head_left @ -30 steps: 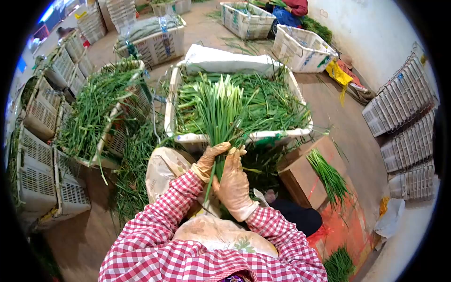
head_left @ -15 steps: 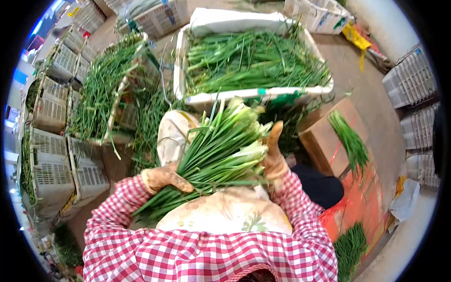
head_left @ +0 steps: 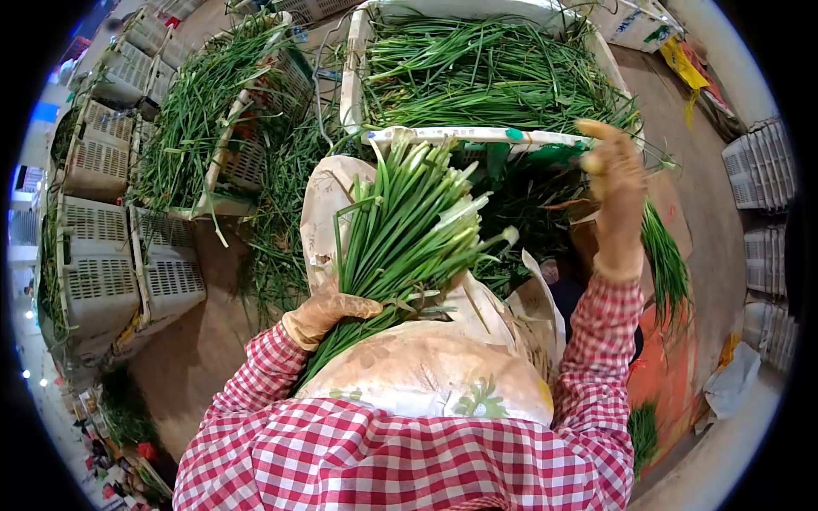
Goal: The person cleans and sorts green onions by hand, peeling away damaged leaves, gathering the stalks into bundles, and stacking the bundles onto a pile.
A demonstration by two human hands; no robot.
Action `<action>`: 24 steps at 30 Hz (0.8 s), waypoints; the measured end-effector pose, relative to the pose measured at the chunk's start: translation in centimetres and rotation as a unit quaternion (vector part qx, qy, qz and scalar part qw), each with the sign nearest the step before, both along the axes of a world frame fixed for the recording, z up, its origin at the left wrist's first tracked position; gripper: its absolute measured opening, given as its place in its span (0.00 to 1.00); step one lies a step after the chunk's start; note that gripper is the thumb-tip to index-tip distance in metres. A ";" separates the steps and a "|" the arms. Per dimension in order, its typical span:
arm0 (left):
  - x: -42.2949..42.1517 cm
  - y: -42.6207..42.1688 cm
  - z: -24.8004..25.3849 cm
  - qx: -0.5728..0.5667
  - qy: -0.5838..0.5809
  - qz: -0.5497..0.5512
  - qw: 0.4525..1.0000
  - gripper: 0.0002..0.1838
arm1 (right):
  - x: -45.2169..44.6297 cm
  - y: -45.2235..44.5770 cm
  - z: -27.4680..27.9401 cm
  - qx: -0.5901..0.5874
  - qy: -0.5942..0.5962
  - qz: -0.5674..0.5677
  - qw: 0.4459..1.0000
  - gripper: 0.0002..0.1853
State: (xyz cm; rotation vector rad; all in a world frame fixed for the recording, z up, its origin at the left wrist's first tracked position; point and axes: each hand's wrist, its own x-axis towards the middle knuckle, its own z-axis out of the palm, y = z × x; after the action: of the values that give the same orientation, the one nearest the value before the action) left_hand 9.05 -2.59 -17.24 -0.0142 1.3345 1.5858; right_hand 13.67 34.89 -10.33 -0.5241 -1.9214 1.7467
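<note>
Stalks [head_left: 400, 226] stick out past the left hand [head_left: 331, 317], fingers wrapped round them. The right hand [head_left: 619, 196] has loose fingers, blocking part of a full crate [head_left: 460, 134]; another bunch [head_left: 666, 260] lies below them.

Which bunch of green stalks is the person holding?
The big bunch over the lap, in the left grip. The smaller upper-right bunch and the small lower-right bunch are not held.

Bunch of green stalks [head_left: 400, 230] in the left hand [head_left: 331, 315], right hand [head_left: 620, 192] aloft near the white crate [head_left: 460, 134].
</note>
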 end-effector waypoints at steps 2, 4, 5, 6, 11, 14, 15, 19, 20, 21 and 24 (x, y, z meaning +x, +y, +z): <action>0.0 1.0 0.6 -0.006 0.029 0.026 0.999 0.47 | -0.4 -4.0 0.4 0.275 0.036 0.146 0.950 0.18; 0.0 2.1 1.7 0.012 0.069 0.007 0.998 0.46 | 0.3 -7.0 -0.2 0.522 0.009 0.201 0.829 0.24; 0.1 2.4 2.1 0.031 0.113 -0.008 0.993 0.45 | 0.3 -8.2 -1.0 0.565 -0.044 0.223 0.793 0.17; 0.2 2.0 2.6 0.005 0.045 0.025 0.999 0.42 | 0.3 -8.2 -2.3 0.623 -0.049 0.213 0.751 0.16; -0.2 -2.0 -3.9 0.109 -0.033 0.043 0.993 0.37 | -0.2 -5.9 -5.1 0.715 -0.005 0.183 0.674 0.09; 0.4 -2.6 -5.2 0.132 -0.185 0.156 0.961 0.24 | 0.3 -1.4 -7.9 0.635 0.016 0.068 0.770 0.14; 0.4 -2.5 -5.1 0.115 -0.179 0.184 0.960 0.21 | 0.4 0.8 -9.2 0.637 0.035 0.001 0.770 0.09; -0.4 -1.2 -3.3 0.166 -0.160 0.184 0.955 0.18 | 2.8 2.6 -13.7 0.487 -0.500 -0.026 0.715 0.13; -0.5 -1.1 -3.7 0.161 -0.142 0.194 0.957 0.20 | 3.6 1.2 -13.3 0.532 -0.380 -0.028 0.756 0.17; -0.6 -0.9 -3.9 0.156 -0.125 0.204 0.958 0.22 | 4.2 -0.4 -12.9 0.567 -0.254 -0.029 0.783 0.22; -0.8 0.4 -2.9 0.160 -0.123 0.175 0.964 0.20 | 2.4 -7.4 -3.7 0.087 -0.204 0.154 0.963 0.37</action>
State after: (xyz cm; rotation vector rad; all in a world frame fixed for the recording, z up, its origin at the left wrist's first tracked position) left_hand 8.30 -2.21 -20.10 -0.2535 0.9029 2.0117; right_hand 16.11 27.47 -14.05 -0.5786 -2.5364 1.7273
